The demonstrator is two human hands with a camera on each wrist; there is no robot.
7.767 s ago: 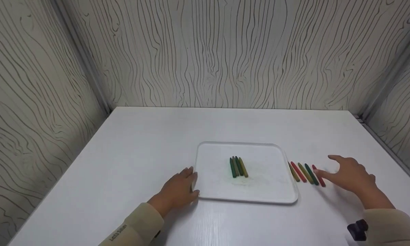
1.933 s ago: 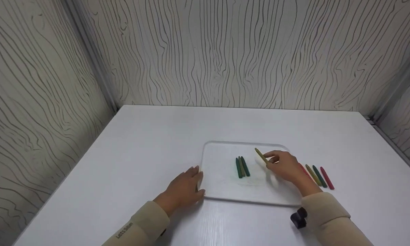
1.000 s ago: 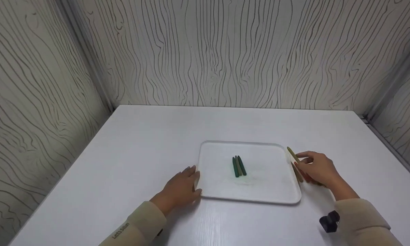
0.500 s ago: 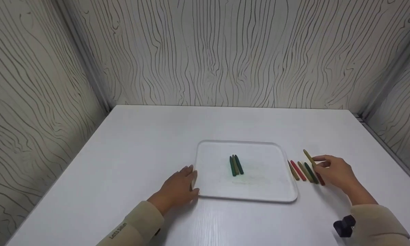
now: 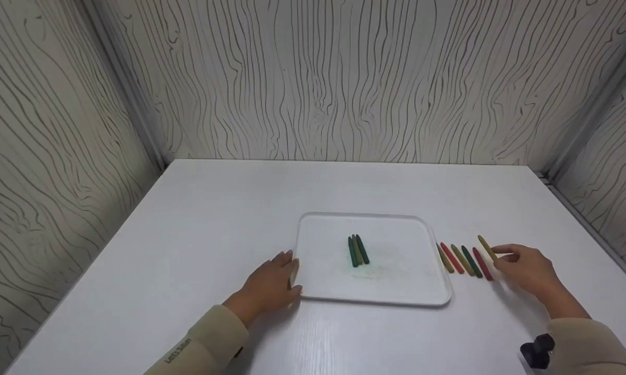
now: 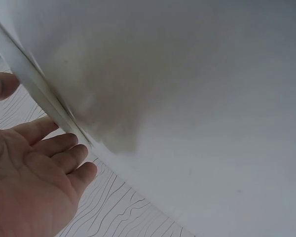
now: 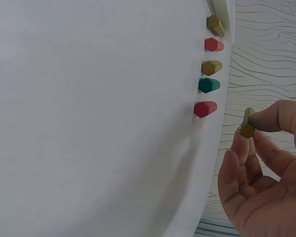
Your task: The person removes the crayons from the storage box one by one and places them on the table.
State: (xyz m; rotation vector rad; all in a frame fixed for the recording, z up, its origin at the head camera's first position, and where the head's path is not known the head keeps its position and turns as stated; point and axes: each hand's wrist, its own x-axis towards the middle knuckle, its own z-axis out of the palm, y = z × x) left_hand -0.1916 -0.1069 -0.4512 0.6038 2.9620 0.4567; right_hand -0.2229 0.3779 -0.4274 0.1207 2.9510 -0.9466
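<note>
Between thumb and fingertips, my right hand (image 5: 526, 266) pinches an olive-yellow crayon (image 5: 486, 247), tilted and held just right of a row on the table. That row runs olive crayon (image 5: 445, 258), red crayon (image 5: 452, 258), second olive crayon (image 5: 463, 260), green crayon (image 5: 471, 262), red crayon (image 5: 482, 264). In the right wrist view the held crayon (image 7: 247, 129) shows a six-sided end. My left hand (image 5: 268, 284) touches the left edge of a white tray (image 5: 375, 301), fingers relaxed. Side by side in the tray lie two green crayons (image 5: 353, 252) and an olive one (image 5: 358, 251).
The white table (image 5: 229, 208) spreads out around the tray. Wood-grain patterned panels (image 5: 313, 83) stand behind it and at both sides. Faint greenish smudges mark the tray's floor. The leftmost crayon of the row lies right against the tray's right edge.
My right hand took an olive-yellow crayon out of the tray and carried it right, past the row to its right end. The left hand has stayed at the tray's edge.
</note>
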